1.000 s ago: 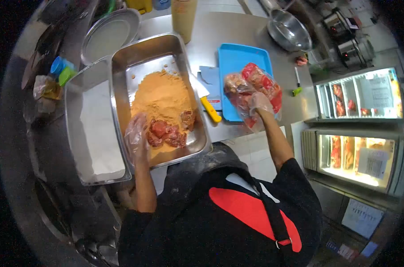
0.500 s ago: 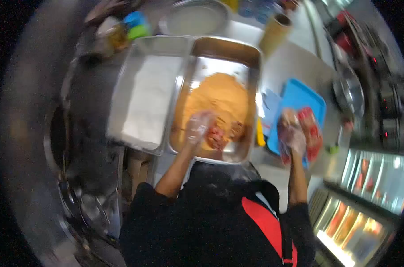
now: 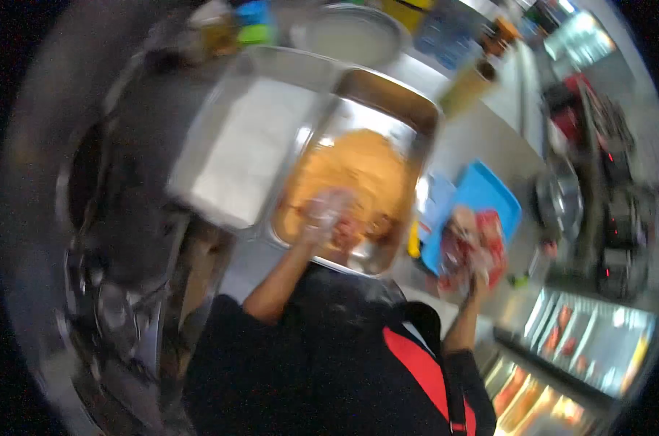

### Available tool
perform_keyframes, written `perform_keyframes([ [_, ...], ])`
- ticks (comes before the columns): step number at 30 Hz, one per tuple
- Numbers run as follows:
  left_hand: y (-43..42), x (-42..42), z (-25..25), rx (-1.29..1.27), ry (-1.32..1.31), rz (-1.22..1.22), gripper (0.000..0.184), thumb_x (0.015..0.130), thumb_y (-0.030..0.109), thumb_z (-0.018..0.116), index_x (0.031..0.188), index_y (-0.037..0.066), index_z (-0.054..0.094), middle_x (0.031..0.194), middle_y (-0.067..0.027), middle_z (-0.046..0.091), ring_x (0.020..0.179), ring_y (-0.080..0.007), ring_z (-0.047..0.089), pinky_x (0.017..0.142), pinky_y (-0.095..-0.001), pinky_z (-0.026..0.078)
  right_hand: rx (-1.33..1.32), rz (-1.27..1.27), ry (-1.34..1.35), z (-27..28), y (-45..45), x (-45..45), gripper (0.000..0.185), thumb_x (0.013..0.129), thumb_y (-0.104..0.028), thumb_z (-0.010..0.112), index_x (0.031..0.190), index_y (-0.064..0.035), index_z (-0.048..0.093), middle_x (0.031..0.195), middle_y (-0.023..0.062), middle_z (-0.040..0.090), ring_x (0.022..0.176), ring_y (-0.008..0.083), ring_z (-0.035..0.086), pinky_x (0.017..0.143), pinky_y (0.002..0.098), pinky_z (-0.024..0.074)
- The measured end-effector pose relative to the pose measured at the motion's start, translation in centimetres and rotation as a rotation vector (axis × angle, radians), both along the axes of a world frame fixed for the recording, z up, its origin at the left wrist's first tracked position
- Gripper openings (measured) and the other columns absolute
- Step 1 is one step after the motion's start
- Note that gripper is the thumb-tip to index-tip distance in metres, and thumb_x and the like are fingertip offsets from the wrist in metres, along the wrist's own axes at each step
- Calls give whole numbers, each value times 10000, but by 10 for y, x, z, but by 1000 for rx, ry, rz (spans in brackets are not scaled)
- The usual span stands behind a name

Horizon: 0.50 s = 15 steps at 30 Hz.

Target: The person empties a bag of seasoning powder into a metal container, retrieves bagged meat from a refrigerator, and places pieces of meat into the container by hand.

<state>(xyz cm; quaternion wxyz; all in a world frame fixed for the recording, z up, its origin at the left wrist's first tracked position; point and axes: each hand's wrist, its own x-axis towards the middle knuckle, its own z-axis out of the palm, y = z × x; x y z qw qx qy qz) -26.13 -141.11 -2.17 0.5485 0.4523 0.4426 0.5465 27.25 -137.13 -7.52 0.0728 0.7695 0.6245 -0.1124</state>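
My left hand (image 3: 328,211), in a clear glove, is low over the orange powder (image 3: 365,163) in a deep metal pan (image 3: 425,149). Red meat pieces (image 3: 346,234) lie right beside its fingers, which are smeared by motion. A browner coated piece (image 3: 379,226) rests farther right in the pan. Over the blue tray (image 3: 498,192), my gloved right hand (image 3: 479,260) grips a clear plastic bag of raw meat (image 3: 454,251). Another red-printed pack (image 3: 493,229) lies against it on the tray. Blur hides the fingertips of both hands.
A second metal pan holding white powder (image 3: 253,145) adjoins on the left. Behind stands a round bowl of pale liquid (image 3: 355,36). A cardboard-coloured roll (image 3: 467,87) and a yellow-handled tool (image 3: 414,240) are near the pan's right side. Lit display fridges (image 3: 591,338) stand at lower right.
The whole view has turned clockwise and blurred. My left hand stays by the meat in the orange powder; my right hand remains at the bag on the blue tray.
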Motion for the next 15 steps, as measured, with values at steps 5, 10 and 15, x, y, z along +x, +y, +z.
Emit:
perform_keyframes([
  [5,8,27,113,-364,-30,180,326,920,251,607,1112,-12,607,1081,-104,631,977,-209,627,859,-339,532,262,-29,187,1,-25,18,438,896,-443,532,1197,-144,641,1256,152,587,1109,329,566,996,412,413],
  [10,11,13,70,-279,-154,122,286,889,167,651,1093,-30,609,1024,-113,644,939,-186,635,842,-315,534,328,-279,516,38,-41,-11,405,897,-334,478,1228,-132,592,1183,164,620,1051,399,580,894,459,469],
  [15,24,27,104,-318,-140,116,292,881,166,668,1099,-20,610,998,-104,653,904,-177,638,805,-301,535,514,-586,1012,9,-49,-1,297,882,-241,583,1123,-74,628,1032,97,659,887,231,625,779,366,517],
])
